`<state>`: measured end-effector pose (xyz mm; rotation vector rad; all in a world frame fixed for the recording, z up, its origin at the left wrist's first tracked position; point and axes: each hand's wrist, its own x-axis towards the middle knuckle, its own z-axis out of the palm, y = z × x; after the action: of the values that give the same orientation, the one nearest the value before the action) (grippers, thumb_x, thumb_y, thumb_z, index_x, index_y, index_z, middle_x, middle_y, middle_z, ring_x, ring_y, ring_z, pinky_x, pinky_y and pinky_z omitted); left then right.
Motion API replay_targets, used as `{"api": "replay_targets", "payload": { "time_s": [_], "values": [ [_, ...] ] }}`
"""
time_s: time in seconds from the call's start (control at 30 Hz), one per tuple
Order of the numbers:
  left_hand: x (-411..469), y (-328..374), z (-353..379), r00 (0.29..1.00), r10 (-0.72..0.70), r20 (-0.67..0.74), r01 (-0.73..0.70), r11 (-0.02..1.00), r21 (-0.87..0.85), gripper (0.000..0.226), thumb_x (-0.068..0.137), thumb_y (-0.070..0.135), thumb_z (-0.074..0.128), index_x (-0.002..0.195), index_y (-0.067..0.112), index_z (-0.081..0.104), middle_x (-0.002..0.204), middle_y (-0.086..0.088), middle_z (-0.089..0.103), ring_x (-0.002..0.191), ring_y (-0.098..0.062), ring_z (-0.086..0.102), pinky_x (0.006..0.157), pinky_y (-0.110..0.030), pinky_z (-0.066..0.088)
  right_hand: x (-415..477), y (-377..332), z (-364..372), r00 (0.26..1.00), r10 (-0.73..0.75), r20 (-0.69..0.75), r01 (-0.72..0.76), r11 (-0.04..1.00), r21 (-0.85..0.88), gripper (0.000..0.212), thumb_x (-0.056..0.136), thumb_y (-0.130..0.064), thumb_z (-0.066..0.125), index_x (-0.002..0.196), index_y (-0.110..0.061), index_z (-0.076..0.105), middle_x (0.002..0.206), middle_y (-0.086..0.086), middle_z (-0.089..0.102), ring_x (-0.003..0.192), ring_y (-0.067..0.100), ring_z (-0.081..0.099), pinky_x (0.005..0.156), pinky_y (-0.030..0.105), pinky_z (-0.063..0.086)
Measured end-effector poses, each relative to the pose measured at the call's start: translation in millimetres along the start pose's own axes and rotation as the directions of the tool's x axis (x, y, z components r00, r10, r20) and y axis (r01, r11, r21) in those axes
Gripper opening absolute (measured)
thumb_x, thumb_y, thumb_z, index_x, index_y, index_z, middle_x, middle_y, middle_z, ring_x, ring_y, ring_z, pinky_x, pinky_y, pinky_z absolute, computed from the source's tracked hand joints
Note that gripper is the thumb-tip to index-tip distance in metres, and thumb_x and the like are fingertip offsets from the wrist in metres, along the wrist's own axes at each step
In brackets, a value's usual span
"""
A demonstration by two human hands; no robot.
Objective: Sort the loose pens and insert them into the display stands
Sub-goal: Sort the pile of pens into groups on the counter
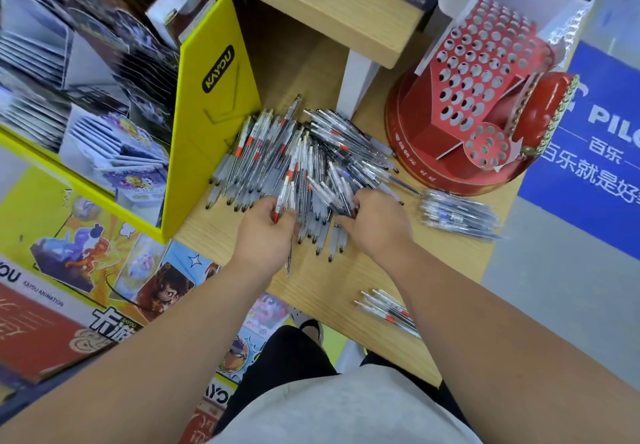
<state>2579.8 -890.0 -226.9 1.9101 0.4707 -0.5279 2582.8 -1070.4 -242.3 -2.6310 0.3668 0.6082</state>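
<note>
A big heap of loose clear pens [298, 156] lies on the wooden shelf [332, 291]. My left hand [266, 235] is at the heap's near edge, fingers closed on a red-accented pen [281, 201]. My right hand [375, 225] rests on the heap's right side, fingers curled over several pens. A red round display stand [478, 97] with many empty holes stands at the right. A sorted bunch of blue-accented pens [457, 215] lies in front of the stand. A small bunch of red-accented pens [384, 310] lies near the shelf's front edge.
A yellow cardboard display box [211, 111] stands just left of the heap, with card packs behind it. A second wooden shelf [332, 3] overhangs at the back on a white post [356, 79]. A blue sign [595, 145] is at the right.
</note>
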Motion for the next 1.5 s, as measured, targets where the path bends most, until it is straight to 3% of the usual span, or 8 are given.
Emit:
{"api": "replay_targets", "payload": {
  "time_s": [0.3,0.5,0.73,0.83,1.0,1.2,1.33,1.5],
  "values": [
    [-8,-4,-1,1.000,0.004,0.020,-0.003,1.000,-0.028,0.027,0.101,0.018,0.055,0.076,0.009,0.047,0.055,0.006,0.047,0.040,-0.003,0.035,0.041,-0.015,0.029,-1,3,-4,0.999,0.019,0.047,-0.024,0.995,0.098,0.047,0.086,-0.040,0.077,0.064,-0.017,0.041,0.060,0.001,0.046,0.053,0.016,0.042,0.049,0.028,0.028],
    [-15,-7,-1,0.999,-0.017,0.044,0.018,0.999,-0.027,0.030,0.101,0.018,0.055,0.075,0.013,0.042,0.042,0.015,0.042,0.038,-0.003,0.035,0.045,-0.021,0.030,-5,3,-1,0.998,0.026,0.050,-0.029,0.998,0.057,0.040,0.090,-0.041,0.071,0.069,-0.014,0.052,0.061,0.002,0.051,0.053,0.018,0.049,0.048,0.026,0.032],
    [-20,-10,-1,0.996,-0.070,0.048,0.074,0.992,-0.097,0.024,0.101,0.021,0.055,0.089,0.001,0.053,0.073,-0.020,0.060,0.042,-0.010,0.035,0.052,-0.029,0.030,-14,8,-9,0.997,-0.027,0.077,0.023,0.998,0.054,0.044,0.094,-0.039,0.067,0.065,-0.021,0.039,0.062,-0.002,0.045,0.054,0.016,0.045,0.049,0.029,0.029],
    [-28,-11,5,0.996,-0.060,0.066,0.066,0.993,-0.097,0.021,0.099,0.022,0.055,0.089,0.005,0.057,0.091,-0.023,0.067,0.049,-0.014,0.041,0.056,-0.032,0.034,-27,27,-21,0.994,-0.040,0.101,0.030,0.995,0.091,0.049,0.093,-0.039,0.069,0.063,-0.020,0.035,0.058,-0.002,0.039,0.049,0.014,0.036,0.049,0.028,0.025],
    [-53,-20,30,0.993,-0.088,0.075,0.094,0.992,-0.079,0.020,0.102,0.021,0.053,0.088,0.008,0.061,0.093,-0.024,0.066,0.057,-0.020,0.044,0.059,-0.034,0.039,-49,77,-41,0.962,-0.098,0.256,0.087,0.995,0.057,0.051,0.090,-0.039,0.072,0.063,-0.014,0.036,0.057,0.002,0.032,0.049,0.018,0.030,0.051,0.031,0.022],
    [-89,-33,73,0.986,-0.163,-0.027,0.162,0.986,-0.047,0.016,0.102,0.016,0.050,0.099,0.002,0.057,0.084,-0.018,0.066,0.058,-0.019,0.047,0.056,-0.030,0.038,-57,121,-39,0.909,-0.213,0.358,0.228,0.974,-0.001,0.054,0.091,-0.041,0.071,0.063,-0.016,0.031,0.061,0.002,0.025,0.053,0.017,0.026,0.054,0.034,0.020],
    [-122,-44,104,0.951,-0.255,-0.178,0.240,0.966,-0.098,0.021,0.102,0.017,0.050,0.084,0.006,0.046,0.067,-0.002,0.042,0.058,-0.018,0.036,0.055,-0.030,0.028,-62,135,-25,0.848,-0.286,0.447,0.347,0.936,-0.060,0.050,0.094,-0.042,0.066,0.064,-0.017,0.034,0.064,0.002,0.031,0.054,0.017,0.031,0.055,0.033,0.026],
    [-150,-54,145,0.884,-0.368,-0.288,0.330,0.928,-0.175,0.023,0.100,0.014,0.049,0.078,0.016,0.043,0.073,-0.004,0.045,0.061,-0.020,0.040,0.055,-0.031,0.033,-65,141,-13,0.838,-0.321,0.441,0.408,0.905,-0.117,0.035,0.092,-0.048,0.065,0.076,-0.017,0.056,0.071,-0.001,0.051,0.066,0.018,0.052,0.055,0.030,0.037]
  ]
}}
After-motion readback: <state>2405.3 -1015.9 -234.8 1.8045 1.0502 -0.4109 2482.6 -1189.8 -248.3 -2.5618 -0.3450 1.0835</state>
